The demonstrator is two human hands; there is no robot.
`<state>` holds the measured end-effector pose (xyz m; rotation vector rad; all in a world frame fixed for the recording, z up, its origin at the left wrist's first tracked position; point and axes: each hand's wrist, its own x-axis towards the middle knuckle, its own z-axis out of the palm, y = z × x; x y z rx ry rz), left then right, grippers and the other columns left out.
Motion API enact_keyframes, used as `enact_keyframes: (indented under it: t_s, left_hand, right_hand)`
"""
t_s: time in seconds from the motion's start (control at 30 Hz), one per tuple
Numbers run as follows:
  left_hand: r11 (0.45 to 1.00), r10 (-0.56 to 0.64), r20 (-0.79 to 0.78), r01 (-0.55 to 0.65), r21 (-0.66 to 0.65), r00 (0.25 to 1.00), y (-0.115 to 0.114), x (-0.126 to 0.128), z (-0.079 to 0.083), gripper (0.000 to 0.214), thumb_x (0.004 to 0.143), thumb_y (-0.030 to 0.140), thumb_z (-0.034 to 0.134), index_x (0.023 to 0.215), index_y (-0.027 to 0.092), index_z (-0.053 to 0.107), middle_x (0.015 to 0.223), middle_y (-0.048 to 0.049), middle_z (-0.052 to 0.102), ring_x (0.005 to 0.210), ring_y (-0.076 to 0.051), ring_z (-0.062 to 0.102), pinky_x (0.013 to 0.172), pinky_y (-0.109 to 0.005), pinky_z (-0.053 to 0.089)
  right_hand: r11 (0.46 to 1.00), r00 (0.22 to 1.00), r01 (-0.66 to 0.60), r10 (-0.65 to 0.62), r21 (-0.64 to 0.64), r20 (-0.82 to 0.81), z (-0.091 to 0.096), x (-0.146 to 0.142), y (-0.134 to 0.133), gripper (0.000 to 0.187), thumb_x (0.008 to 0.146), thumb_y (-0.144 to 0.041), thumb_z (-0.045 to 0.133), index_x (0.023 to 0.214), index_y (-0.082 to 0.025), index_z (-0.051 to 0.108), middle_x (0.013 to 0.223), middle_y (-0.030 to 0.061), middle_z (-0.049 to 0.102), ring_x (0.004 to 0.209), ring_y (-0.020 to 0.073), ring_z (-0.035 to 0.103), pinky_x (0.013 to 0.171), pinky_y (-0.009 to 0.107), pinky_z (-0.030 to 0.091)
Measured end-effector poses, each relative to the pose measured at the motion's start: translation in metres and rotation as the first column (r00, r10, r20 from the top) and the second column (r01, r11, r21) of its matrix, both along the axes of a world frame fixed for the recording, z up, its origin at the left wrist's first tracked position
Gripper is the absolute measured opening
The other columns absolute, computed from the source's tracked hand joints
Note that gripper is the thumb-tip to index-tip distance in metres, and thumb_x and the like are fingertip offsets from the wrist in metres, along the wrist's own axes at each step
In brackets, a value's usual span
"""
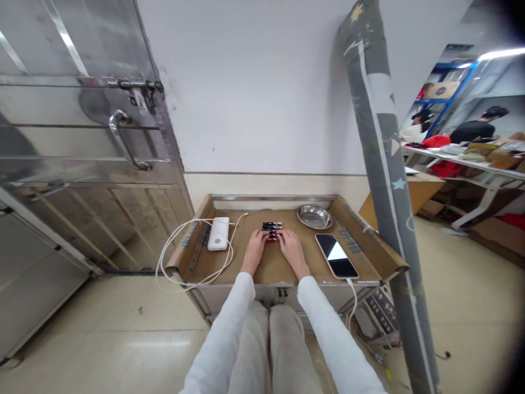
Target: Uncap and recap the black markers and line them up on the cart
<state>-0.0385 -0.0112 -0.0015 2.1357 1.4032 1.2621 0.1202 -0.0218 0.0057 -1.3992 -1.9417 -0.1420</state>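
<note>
Several small slim pieces (272, 225), black with silvery ends, lie side by side in a row at the middle of the cardboard-lined cart top (250, 262). At the row's near edge is a similar red piece (271, 238); these pieces are too small for me to tell their kind. My left hand (255, 249) has its curled fingertips at the left end of the red piece. From the other side, my right hand (292, 249) has its bent fingers on the right end. Both hands partly cover the nearest pieces.
Left of my hands lies a white power bank (219, 233) with a looped white cable (164, 257). An oval metal dish (314, 217) and a phone (337, 256) on a cable are at right. A tall wrapped roll (385, 164) leans beside the cart. People (473, 131) sit farther right.
</note>
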Motion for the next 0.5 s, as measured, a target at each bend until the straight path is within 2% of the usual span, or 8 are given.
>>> enact_keyframes:
  t_s: [0.17,0.5]
  left_hand:
    - [0.998,-0.053,-0.008,0.053,0.016,0.999,-0.0049,0.0006,0.0039,0.018,0.093,0.023,0.043,0.101,0.022,0.059,0.098,-0.0036,0.058,0.095,-0.016,0.058,0.091,-0.031,0.047]
    - [0.998,-0.059,-0.003,0.059,0.011,0.998,-0.0093,0.0022,0.0076,0.019,0.094,0.024,0.040,0.099,0.021,0.058,0.100,-0.0043,0.058,0.094,-0.016,0.059,0.090,-0.032,0.046]
  right_hand:
    - [0.997,0.995,-0.081,0.081,0.012,-0.054,0.0001,-0.0012,-0.0060,0.027,0.096,-0.028,0.033,0.101,-0.019,0.058,0.097,0.0081,0.064,0.090,0.0206,0.057,0.084,0.034,0.042]
    - [0.995,0.992,-0.098,0.097,-0.008,-0.086,-0.0019,0.0002,-0.0081,0.026,0.096,-0.027,0.034,0.099,-0.018,0.059,0.096,0.0080,0.065,0.090,0.0210,0.058,0.085,0.035,0.044]
